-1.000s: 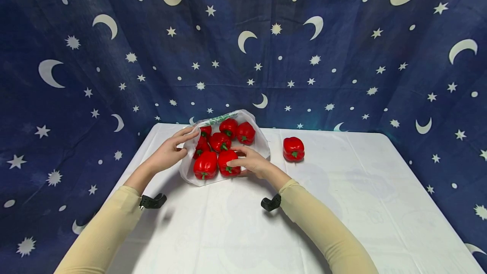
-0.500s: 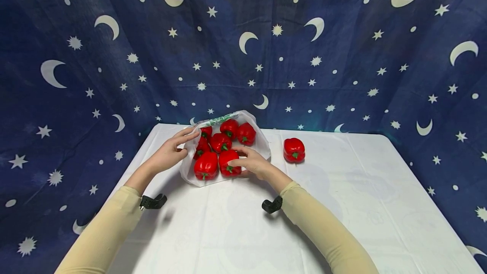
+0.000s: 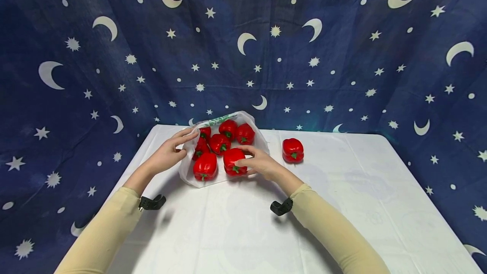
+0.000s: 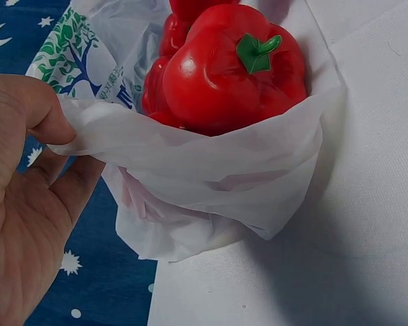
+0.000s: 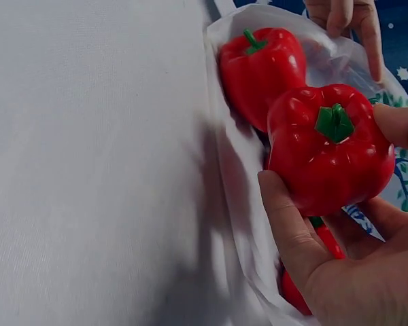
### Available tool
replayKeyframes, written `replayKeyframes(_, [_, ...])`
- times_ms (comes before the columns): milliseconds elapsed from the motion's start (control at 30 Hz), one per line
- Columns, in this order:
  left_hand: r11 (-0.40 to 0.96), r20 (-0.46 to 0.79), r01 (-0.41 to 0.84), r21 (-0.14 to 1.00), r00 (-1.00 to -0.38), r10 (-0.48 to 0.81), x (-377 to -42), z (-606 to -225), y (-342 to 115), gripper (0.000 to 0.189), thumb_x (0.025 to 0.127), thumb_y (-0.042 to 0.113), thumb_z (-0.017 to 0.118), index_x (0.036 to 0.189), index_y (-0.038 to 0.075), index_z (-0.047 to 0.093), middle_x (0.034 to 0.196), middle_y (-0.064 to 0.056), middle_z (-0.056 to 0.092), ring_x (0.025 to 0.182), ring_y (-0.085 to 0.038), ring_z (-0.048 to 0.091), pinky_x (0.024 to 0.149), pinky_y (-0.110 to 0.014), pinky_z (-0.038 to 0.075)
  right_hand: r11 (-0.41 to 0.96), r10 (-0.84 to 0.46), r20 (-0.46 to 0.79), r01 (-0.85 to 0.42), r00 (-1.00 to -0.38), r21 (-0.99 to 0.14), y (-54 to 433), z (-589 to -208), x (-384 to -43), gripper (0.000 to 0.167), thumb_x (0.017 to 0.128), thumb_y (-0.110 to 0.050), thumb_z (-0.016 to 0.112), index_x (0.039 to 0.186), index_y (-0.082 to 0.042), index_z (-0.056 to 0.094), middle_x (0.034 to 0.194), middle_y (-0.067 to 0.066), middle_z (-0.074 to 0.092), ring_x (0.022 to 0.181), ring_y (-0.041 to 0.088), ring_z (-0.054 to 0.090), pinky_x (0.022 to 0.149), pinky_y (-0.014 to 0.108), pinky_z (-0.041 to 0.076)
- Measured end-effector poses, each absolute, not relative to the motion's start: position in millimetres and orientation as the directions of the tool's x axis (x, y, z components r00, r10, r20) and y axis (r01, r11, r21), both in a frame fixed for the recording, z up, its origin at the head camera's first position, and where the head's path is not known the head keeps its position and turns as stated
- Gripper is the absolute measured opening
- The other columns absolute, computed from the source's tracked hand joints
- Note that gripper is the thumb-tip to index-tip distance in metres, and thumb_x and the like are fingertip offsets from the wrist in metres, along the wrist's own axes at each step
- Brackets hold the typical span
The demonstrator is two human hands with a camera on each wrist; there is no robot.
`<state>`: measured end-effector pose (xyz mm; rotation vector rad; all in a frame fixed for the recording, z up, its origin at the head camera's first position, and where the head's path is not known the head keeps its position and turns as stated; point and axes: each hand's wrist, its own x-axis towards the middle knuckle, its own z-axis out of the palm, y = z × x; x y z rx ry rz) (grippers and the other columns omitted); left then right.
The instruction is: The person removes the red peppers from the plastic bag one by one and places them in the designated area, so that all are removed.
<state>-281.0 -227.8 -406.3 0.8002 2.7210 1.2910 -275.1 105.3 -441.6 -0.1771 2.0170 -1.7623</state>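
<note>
A white plastic bag (image 3: 185, 171) with a green print lies with its mouth spread and several red bell peppers inside. My left hand (image 3: 169, 152) is at the bag's left side; in the left wrist view its thumb and fingers pinch the bag's rim (image 4: 211, 156). With my right hand (image 3: 263, 165) I grip a red bell pepper (image 3: 234, 162) by its sides, over the bag's front right part. Its green stem faces the right wrist camera. Another bell pepper (image 3: 205, 166) sits at the bag's front left, just apart from the held one in the head view.
One more red bell pepper (image 3: 293, 150) stands on the white-covered table (image 3: 335, 206), right of the bag. A dark blue curtain (image 3: 228, 45) with moons and stars hangs behind the table and along both sides.
My right hand has shifted slightly to the right with the bell pepper, opening a gap to the front left pepper. The left hand has stayed at the bag's rim.
</note>
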Motion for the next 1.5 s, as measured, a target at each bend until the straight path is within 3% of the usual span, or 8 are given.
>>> replayKeyframes(933, [0.535, 0.187, 0.437, 0.723, -0.869, 0.458, -280, -405, -227, 0.064, 0.094, -0.008, 0.049, 0.154, 0.014, 0.048, 0.167, -0.003, 0.027, 0.150, -0.029, 0.026, 0.064, -0.030, 0.042, 0.152, -0.409, -0.149, 0.093, -0.900, -0.984, 199, -408, -252, 0.071, 0.086, -0.018, 0.080, 0.151, -0.016, 0.050, 0.146, 0.016, 0.048, 0.131, 0.037, 0.047, 0.088, 0.045, 0.057])
replayKeyframes(1500, [0.524, 0.190, 0.438, 0.731, -0.867, 0.460, -280, -404, -227, 0.064, 0.094, -0.008, 0.050, 0.154, 0.013, 0.048, 0.167, -0.002, 0.027, 0.148, -0.030, 0.028, 0.064, -0.030, 0.041, 0.062, -0.317, -0.112, 0.097, -0.942, -0.993, 271, -399, -248, 0.073, 0.093, -0.008, 0.070, 0.158, -0.005, 0.036, 0.154, 0.019, 0.035, 0.132, 0.039, 0.041, 0.089, 0.045, 0.056])
